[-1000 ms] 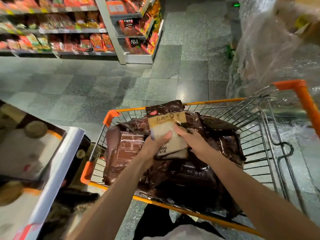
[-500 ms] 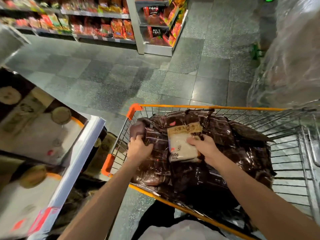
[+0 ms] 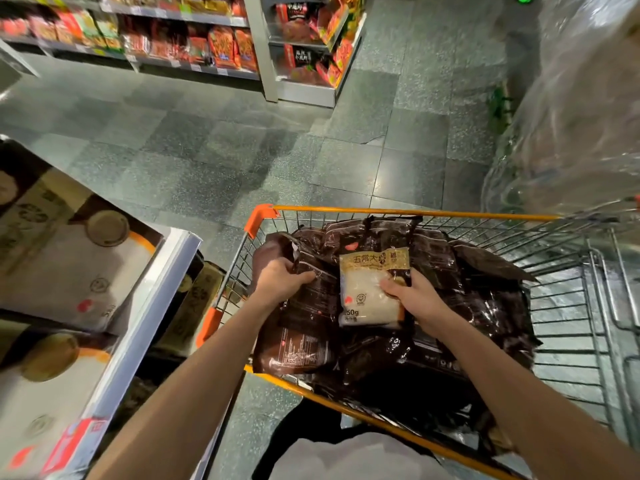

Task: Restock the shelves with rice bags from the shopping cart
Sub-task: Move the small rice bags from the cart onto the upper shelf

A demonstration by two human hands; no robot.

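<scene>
From the head view, an orange-rimmed wire cart (image 3: 415, 213) stands in front of the person, its basket heaped with dark brown rice bags (image 3: 485, 306) that fill its left and middle parts, while the wire at its right end shows bare. On top of the heap, near the cart's left half, lies one bag (image 3: 367, 289) face up, with a tan label band and a clear window showing white rice. The right hand (image 3: 414, 299) holds this bag at its right edge, the thumb pressed on the window and the fingers curled round the side. The left hand (image 3: 280, 284) is at the cart's left wall, its fingers curled over the top edge of a dark bag (image 3: 311, 317) that lies printed side up, just beside the windowed one. Both forearms reach in over the cart's near rim. Left of the cart, close to its corner, is a shelf (image 3: 152, 306) with a white front edge, carrying large pale and dark packs (image 3: 69, 265). Beyond the cart stretches grey tiled floor (image 3: 242, 150), and well past that stand far shelves (image 3: 194, 39) of red and orange packets. Right of the cart rises a load (image 3: 571, 116) wrapped in clear film.
</scene>
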